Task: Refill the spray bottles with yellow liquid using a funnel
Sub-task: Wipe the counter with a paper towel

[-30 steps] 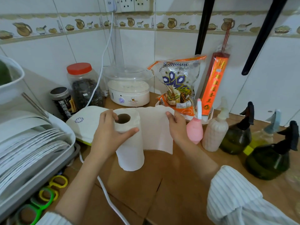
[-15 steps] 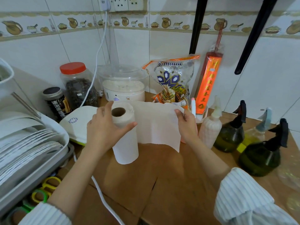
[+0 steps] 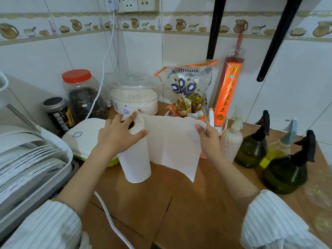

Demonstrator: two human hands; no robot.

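Spray bottles stand in a cluster at the right of the surface (image 3: 179, 203): 2 dark green ones (image 3: 251, 150) (image 3: 285, 173) with black triggers, a clear one (image 3: 280, 146) with a pale blue trigger between and behind them, and a white ribbed one (image 3: 231, 141) just right of the right hand. All look like thin plastic, light when low on liquid and easy to tip, so each is best held round the belly while its trigger head is unscrewed; any drips would make them slippery. Neither hand is on a bottle now. The left hand (image 3: 118, 135) grips the top of an upright paper roll (image 3: 134, 159), thumb across the front, while the right hand (image 3: 208, 139) pinches the top corner of the unrolled sheet (image 3: 172, 141), soft, flimsy stuff that should tear at a sharp tug. No funnel or supply of yellow liquid can be made out. A pink thing (image 3: 203, 155) behind the sheet is mostly hidden. Something clear (image 3: 319, 193) at the right edge is cut off and too faint to identify, and fill levels inside the dark bottles are hard to judge.
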